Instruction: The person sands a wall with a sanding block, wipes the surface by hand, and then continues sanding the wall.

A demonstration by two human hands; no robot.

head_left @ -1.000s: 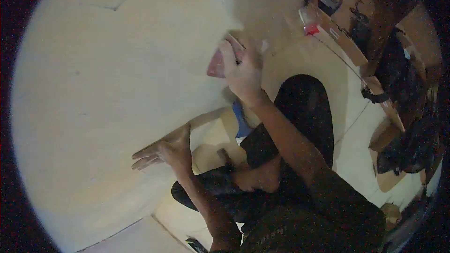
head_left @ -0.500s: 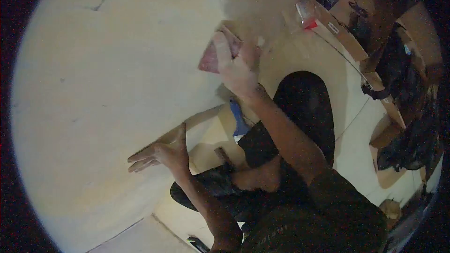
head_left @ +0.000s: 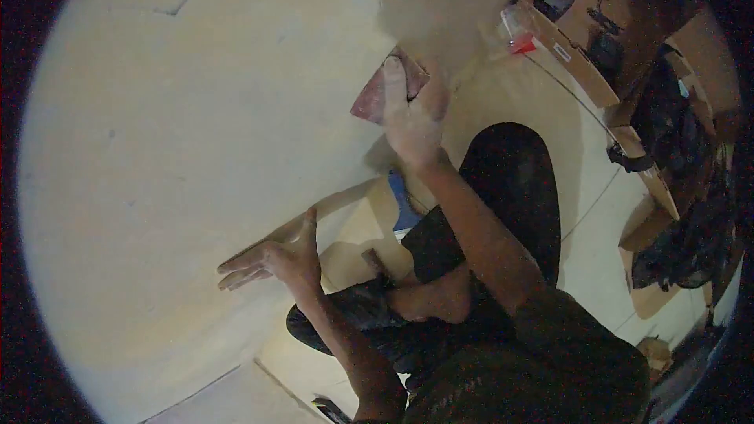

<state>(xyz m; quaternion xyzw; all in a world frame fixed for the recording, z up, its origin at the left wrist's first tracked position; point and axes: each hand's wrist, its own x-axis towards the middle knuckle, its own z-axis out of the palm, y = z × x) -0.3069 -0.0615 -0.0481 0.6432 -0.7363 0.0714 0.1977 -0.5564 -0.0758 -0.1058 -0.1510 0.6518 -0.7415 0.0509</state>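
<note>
A pale, scuffed wall (head_left: 173,157) fills the left side of the view. My right hand (head_left: 415,126) presses a reddish-brown piece of sandpaper (head_left: 367,104) flat to it, thumb side over the sheet and the other fingers partly hidden. Lower down, my left hand (head_left: 287,261) rests against the wall with its fingers stretched out and thumb spread, holding nothing. Between the hands, a paintbrush (head_left: 404,208) with a blue handle lies on the floor near my folded leg.
Cardboard boxes (head_left: 581,71) stand along the right, with dark plastic (head_left: 683,188) in them. A clear and red item (head_left: 518,35) sits by the upper box. A small dark-handled object (head_left: 375,261) lies by my foot. Tiled floor (head_left: 593,188) runs beneath.
My right hand and the sandpaper have shifted slightly right and down along the wall. My left hand has stayed nearly in place.
</note>
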